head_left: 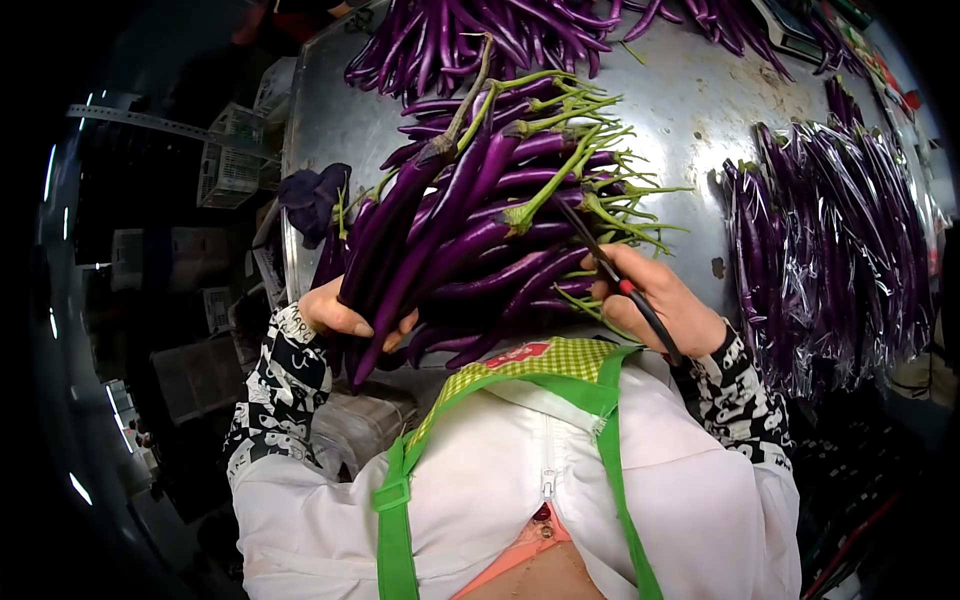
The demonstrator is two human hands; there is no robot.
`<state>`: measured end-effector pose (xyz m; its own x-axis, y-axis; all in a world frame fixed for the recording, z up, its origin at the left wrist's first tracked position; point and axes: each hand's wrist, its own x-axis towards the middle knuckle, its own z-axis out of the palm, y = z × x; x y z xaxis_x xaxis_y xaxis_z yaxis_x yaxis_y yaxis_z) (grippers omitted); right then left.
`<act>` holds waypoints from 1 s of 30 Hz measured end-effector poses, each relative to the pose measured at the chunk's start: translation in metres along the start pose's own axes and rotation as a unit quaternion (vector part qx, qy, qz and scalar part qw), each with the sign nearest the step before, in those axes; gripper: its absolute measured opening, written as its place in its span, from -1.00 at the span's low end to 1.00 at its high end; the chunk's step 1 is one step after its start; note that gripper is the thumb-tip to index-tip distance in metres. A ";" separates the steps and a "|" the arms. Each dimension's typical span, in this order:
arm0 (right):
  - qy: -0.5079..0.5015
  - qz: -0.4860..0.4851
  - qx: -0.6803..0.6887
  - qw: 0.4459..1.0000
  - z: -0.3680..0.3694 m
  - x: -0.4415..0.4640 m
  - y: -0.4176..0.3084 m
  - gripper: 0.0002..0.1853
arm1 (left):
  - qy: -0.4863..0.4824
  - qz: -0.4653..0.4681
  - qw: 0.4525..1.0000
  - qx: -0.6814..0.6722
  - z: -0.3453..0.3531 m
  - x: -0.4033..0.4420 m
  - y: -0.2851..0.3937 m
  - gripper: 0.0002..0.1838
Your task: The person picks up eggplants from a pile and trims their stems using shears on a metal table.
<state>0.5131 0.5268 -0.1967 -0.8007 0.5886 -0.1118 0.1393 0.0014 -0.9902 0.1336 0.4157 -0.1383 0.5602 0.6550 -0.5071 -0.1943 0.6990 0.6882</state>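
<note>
Long purple eggplants [405, 220] are bunched in my left hand [345, 315], its fingers wrapped around their lower ends. Their green stems point up and to the right. My right hand [650, 295] is closed around slim pruning snips [640, 302] with black and red handles. The dark blades reach up-left among the stems, beside one held eggplant's green cap; whether they touch it I cannot tell. Under and behind the held bunch lies a pile of loose eggplants [530, 270], with stems mostly pointing right.
More loose eggplants [480, 45] lie at the far side of the metal table [685, 150]. Bundles wrapped in clear plastic [830, 250] lie at the right. A dark cloth [315, 200] sits on the left edge. Crates [232, 155] stand beyond it, and a scale [790, 25] is far right.
</note>
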 end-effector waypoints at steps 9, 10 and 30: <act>0.028 -0.102 -0.062 0.992 0.019 0.007 0.006 -0.52 | 0.020 -0.029 0.998 0.054 0.015 -0.004 -0.007 -0.34; 0.038 -0.100 -0.068 0.992 0.022 0.005 0.009 -0.56 | 0.023 -0.030 0.998 0.051 0.014 -0.005 -0.010 -0.33; 0.000 0.063 0.116 0.991 0.015 0.006 0.034 -0.45 | 0.062 -0.087 0.978 0.181 0.035 -0.016 -0.001 -0.51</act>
<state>0.5039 0.5184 -0.2323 -0.7851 0.5731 -0.2349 0.1002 -0.2568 -0.9613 0.1532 0.3947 -0.1122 0.4525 0.5807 -0.6768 0.2049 0.6709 0.7127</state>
